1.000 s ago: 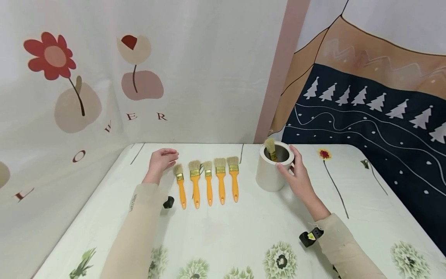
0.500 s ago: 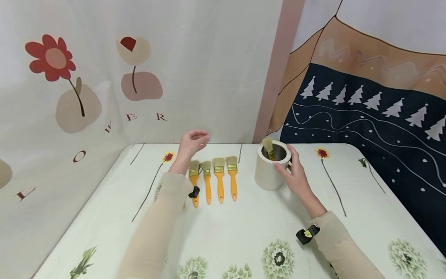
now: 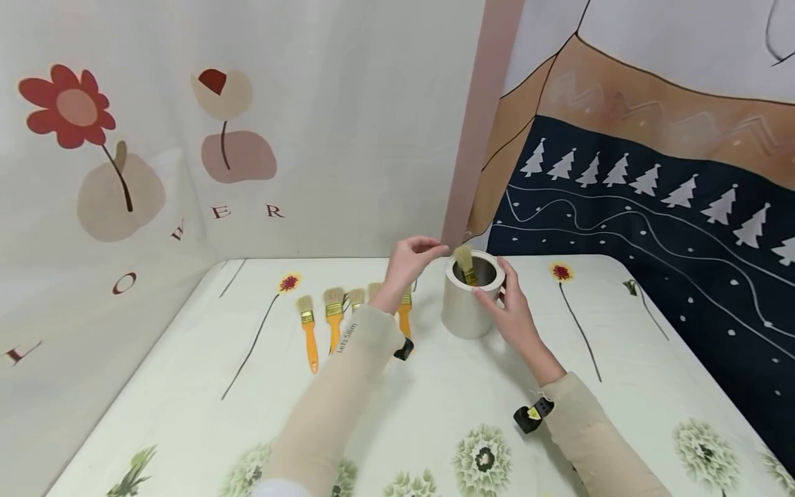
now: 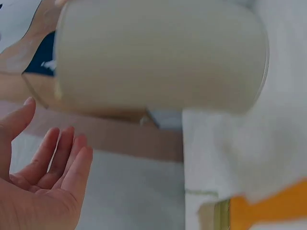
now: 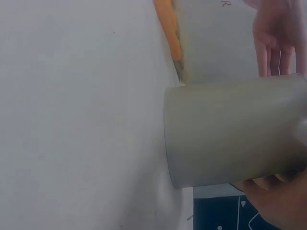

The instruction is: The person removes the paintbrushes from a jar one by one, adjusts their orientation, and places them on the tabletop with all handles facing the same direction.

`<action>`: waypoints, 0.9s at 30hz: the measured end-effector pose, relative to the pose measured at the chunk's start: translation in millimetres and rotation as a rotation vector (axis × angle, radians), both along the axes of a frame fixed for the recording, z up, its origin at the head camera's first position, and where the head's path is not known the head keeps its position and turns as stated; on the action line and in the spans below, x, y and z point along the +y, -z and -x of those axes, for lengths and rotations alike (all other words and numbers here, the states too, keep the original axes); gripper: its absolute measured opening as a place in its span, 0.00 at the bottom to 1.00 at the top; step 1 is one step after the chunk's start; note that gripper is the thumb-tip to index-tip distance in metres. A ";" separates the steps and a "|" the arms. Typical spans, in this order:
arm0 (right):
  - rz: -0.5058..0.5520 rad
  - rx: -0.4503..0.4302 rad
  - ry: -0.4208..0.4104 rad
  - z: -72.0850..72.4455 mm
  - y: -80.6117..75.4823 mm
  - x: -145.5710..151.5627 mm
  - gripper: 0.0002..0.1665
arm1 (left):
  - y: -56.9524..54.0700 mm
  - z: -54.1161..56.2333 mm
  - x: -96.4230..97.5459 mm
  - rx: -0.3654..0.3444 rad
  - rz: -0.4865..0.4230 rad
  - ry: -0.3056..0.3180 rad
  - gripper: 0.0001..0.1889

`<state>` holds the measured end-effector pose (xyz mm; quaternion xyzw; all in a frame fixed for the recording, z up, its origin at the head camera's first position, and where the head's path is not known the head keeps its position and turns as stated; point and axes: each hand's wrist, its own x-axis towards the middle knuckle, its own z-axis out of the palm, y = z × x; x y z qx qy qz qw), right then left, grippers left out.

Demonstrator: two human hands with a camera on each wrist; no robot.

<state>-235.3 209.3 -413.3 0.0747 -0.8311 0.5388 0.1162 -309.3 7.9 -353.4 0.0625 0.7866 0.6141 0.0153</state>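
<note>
A cream-white cylindrical pot (image 3: 467, 314) stands upright on the table, a paintbrush (image 3: 464, 260) leaning inside with its bristles above the rim. My right hand (image 3: 517, 317) holds the pot's right side, thumb at the front of the rim. My left hand (image 3: 411, 266) hovers just left of the brush, apart from it. Nothing is in its palm, and its fingers look loosely bent in the left wrist view. Several orange-handled paintbrushes lie in a row to the left, among them a narrow paintbrush (image 3: 308, 335) at the end; the left forearm partly covers the others.
Under everything lies a white tablecloth (image 3: 428, 414) with printed flowers. A pale printed curtain (image 3: 348, 138) hangs behind the table's back edge, and a dark curtain with white trees (image 3: 621, 214) hangs at the right.
My left hand has travelled right, from beside the leftmost paintbrush across the row to the pot. The right hand keeps its hold on the pot. The head view has turned slightly right.
</note>
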 end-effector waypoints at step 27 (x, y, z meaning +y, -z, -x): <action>0.016 0.004 0.000 -1.9 -1.0 -0.8 0.47 | -49.0 -17.0 -0.2 0.138 -0.513 -0.074 0.10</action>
